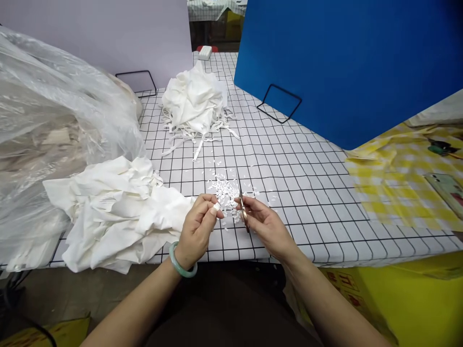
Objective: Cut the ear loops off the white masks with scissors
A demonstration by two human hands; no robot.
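Note:
Pinched between thumb and fingers, a small end of white cloth (pixel 216 206) shows at the tip of my left hand (pixel 199 222), which wears a pale green bangle. White crumpled fabric (pixel 119 207) spreads on the table left of this hand and runs up to it. In my right hand (pixel 266 224) is a pair of slim metal scissors (pixel 242 205), blades pointing away from me. Many tiny white clippings (pixel 224 189) lie scattered on the table just beyond and between both hands.
Farther back is a heap of white cloth pieces with straps (pixel 195 99). A clear plastic bag (pixel 72 91) fills the left. A blue board (pixel 325 62) and a lilac board (pixel 108 33) stand behind. A phone (pixel 446 190) rests on yellow checked cloth (pixel 383 178) at right.

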